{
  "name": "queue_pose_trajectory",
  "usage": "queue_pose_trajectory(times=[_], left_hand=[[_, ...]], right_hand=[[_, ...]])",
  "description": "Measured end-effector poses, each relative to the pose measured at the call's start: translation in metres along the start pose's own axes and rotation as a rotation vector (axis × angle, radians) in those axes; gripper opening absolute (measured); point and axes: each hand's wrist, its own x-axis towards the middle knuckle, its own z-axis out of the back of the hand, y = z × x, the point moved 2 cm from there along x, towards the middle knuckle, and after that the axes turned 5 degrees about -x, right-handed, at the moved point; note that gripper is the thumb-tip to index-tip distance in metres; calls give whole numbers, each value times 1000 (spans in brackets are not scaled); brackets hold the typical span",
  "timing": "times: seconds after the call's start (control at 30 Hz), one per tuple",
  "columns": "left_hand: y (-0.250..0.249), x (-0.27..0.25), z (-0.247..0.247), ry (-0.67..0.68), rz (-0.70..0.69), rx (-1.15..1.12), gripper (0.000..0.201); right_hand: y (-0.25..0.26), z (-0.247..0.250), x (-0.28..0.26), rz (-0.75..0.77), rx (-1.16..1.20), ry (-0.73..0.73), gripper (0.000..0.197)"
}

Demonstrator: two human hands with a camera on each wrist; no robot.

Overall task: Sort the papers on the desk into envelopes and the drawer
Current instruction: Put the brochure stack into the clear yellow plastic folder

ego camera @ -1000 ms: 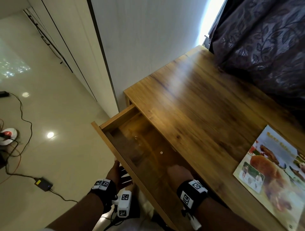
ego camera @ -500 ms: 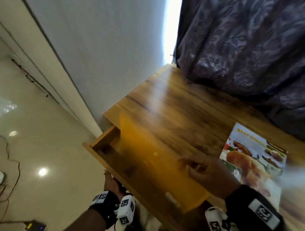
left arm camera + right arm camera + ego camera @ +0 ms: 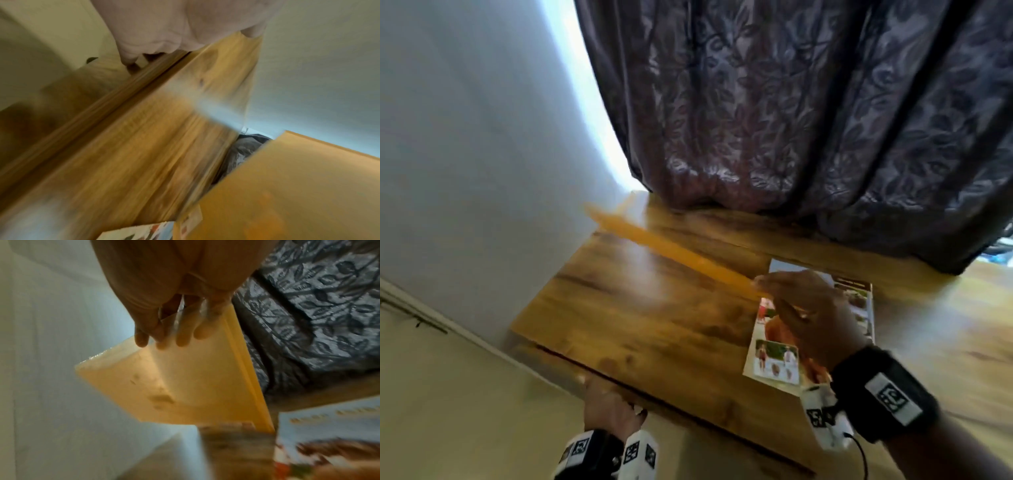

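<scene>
My right hand [image 3: 763, 286] pinches a corner of a yellow envelope [image 3: 671, 248] and holds it edge-on in the air over the wooden desk [image 3: 654, 325]. In the right wrist view the fingers [image 3: 180, 337] lie on the envelope's [image 3: 185, 378] flat face. A colourful magazine-like paper [image 3: 774, 356] lies on the desk, partly hidden under that hand. My left hand [image 3: 602, 394] is at the desk's near edge, its fingers [image 3: 135, 61] curled on the drawer front [image 3: 92, 112]. Only a thin dark gap shows between drawer and desktop.
A dark patterned curtain [image 3: 808, 120] hangs over the back of the desk. A white wall [image 3: 465, 154] stands at the desk's left end. Pale floor [image 3: 448, 411] lies below the front edge. The left wrist view is blurred.
The drawer, open a second ago, has slid in under my left hand. My right hand has come out of it with the yellow envelope and risen over the desk. The view has swung upward.
</scene>
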Motion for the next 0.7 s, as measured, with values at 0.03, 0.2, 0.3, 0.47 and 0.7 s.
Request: queue_pose_trajectory(times=[0.03, 0.2, 0.3, 0.47, 0.7], left_hand=[[-1, -4, -6, -3, -13, -27, 51], [18, -6, -20, 46, -66, -95, 74], [19, -2, -11, 63, -69, -107, 83], [8, -6, -23, -269, -426, 320, 84], [27, -25, -119, 377, -1128, 1523, 63]], right_hand=[[-10, -13, -4, 27, -68, 51, 31], [-63, -47, -43, -59, -289, 400, 34], [-69, -58, -55, -84, -327, 593, 33], [-82, -68, -57, -184, -376, 709, 29], [-104, -44, -54, -417, -386, 525, 52]])
